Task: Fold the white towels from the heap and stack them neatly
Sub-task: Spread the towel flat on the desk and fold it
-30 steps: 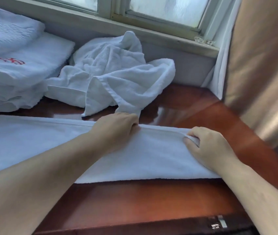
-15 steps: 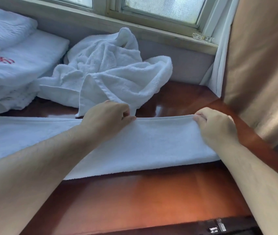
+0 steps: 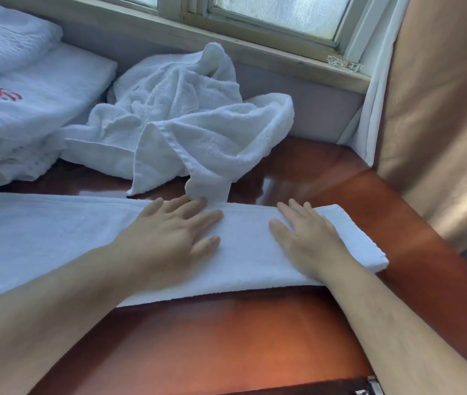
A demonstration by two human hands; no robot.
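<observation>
1. Wooden table [image 3: 226,337]: the folded towel [image 3: 243,258] lies across it, long axis left to right.
2. Left hand [image 3: 169,232] and right hand [image 3: 309,238]: both press flat on the towel, fingers straight, slightly apart, pointing away from the person. The right hand is nearer the towel's free right end; the next fold likely carries that end leftward.
3. Heap [image 3: 186,121]: lies behind the towel, one tail touching its far edge at the left fingertips.
4. Stack [image 3: 36,109]: far left.

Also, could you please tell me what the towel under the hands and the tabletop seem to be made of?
The towel looks like white cotton terry with a matte finish: it has a nubby looped pile and a stitched hem along its far edge. The tabletop seems to be reddish-brown wood or veneer under a glossy lacquer, since it mirrors the light. Whether it is solid wood or veneer cannot be told.
</observation>
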